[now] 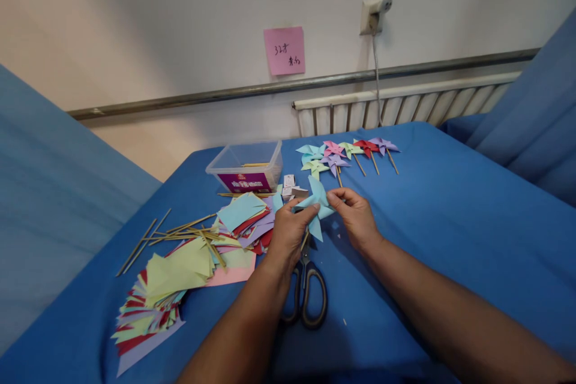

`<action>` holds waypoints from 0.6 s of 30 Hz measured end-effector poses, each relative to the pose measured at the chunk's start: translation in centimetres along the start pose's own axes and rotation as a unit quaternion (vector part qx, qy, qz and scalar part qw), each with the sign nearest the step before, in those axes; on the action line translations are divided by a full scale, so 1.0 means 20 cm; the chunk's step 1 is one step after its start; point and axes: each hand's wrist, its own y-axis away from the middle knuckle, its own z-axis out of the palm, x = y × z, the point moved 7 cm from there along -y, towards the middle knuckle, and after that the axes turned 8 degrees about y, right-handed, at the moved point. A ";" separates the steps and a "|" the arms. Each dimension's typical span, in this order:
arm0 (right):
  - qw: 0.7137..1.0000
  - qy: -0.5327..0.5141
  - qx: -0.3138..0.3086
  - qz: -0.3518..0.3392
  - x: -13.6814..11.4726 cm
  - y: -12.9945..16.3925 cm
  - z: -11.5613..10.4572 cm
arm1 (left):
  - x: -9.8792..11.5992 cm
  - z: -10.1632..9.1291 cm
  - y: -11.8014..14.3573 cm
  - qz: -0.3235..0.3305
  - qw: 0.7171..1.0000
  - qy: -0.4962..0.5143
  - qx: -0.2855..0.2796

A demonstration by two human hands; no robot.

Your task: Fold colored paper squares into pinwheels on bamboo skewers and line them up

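Note:
A light blue paper pinwheel [317, 193] is held up over the table between both hands. My left hand [290, 225] pinches it near its centre, thumb pressed on the front. At its right side, my right hand [353, 213] grips one blade between thumb and finger. Below my left hand lie scissors [314, 294] with black handles, their blades partly hidden by the hand. Small white boxes [290, 186] stand just behind the pinwheel. Whether a stick is fixed to this pinwheel I cannot tell.
Finished pinwheels [335, 161] on sticks lie at the back. A clear plastic box [245, 162] with sticks inside stands left of them. Coloured paper sheets [180, 270] and loose wooden sticks [180, 234] spread over the left of the blue-covered table [450, 222]. Curtains [49, 192] hang on both sides.

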 end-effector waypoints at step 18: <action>0.936 -0.224 -0.198 0.185 0.02 0.01 0.09 | -0.03 0.08 0.05 -0.112 0.988 0.045 -0.094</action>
